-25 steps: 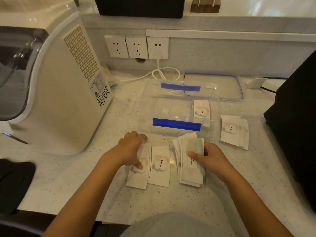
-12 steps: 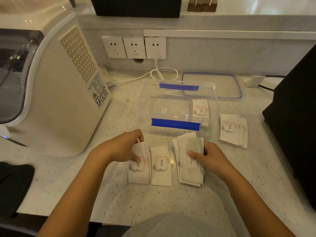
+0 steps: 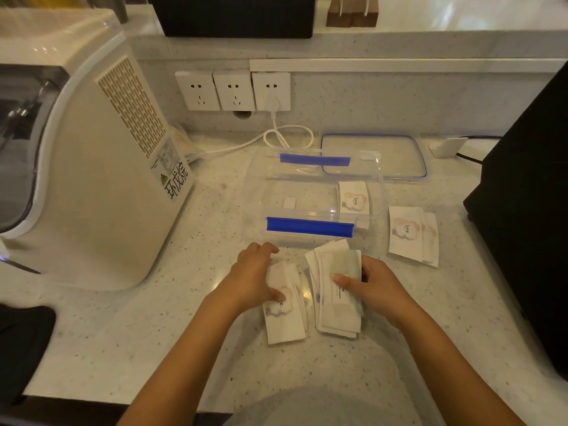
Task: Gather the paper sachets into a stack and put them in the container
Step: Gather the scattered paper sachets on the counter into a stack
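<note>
On the counter before me, my right hand [image 3: 373, 285] grips a fanned stack of white paper sachets [image 3: 338, 309], thumb on top. Just left of it, my left hand [image 3: 253, 276] presses on a small pile of sachets [image 3: 284, 318] printed "love", which lie overlapped on the counter. Behind them stands the clear plastic container [image 3: 261, 192] with blue clips; one sachet [image 3: 353, 198] lies inside at its right end. A few more sachets [image 3: 410, 232] lie overlapped on the counter to the container's right.
A large cream appliance [image 3: 101, 167] fills the left. The container's clear lid [image 3: 373, 156] lies behind it near a white cable [image 3: 276, 138] plugged into wall sockets. A black box [image 3: 528, 210] blocks the right side. A dark object [image 3: 21, 342] sits at the lower left.
My left hand slid its sachet to the right over the neighbouring one, so the two now overlap in one pile beside the stack. My right hand stayed on its stack.
</note>
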